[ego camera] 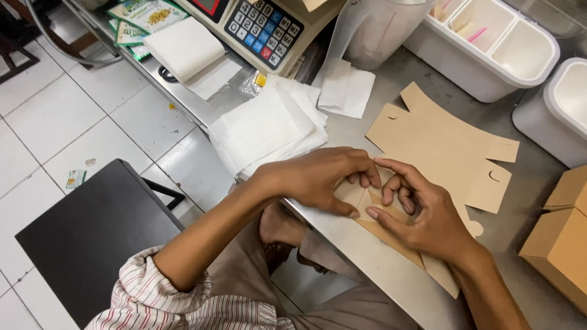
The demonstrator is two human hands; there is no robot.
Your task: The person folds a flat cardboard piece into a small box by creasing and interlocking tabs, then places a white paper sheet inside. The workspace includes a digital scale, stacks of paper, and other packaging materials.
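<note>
The flat cardboard cutout [440, 146] is tan brown, the paper sheets [263, 125] white, the table [367, 256] dull steel grey, the stool [92, 232] black, the sleeve [153, 299] white with red stripes, the tubs [489, 55] white.

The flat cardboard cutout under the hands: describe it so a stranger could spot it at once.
On the steel counter, right of the white paper stack, lies a flat tan cardboard cutout. The left hand and right hand press its near flap. Unlike the folded boxes alongside, it is unassembled.
</note>
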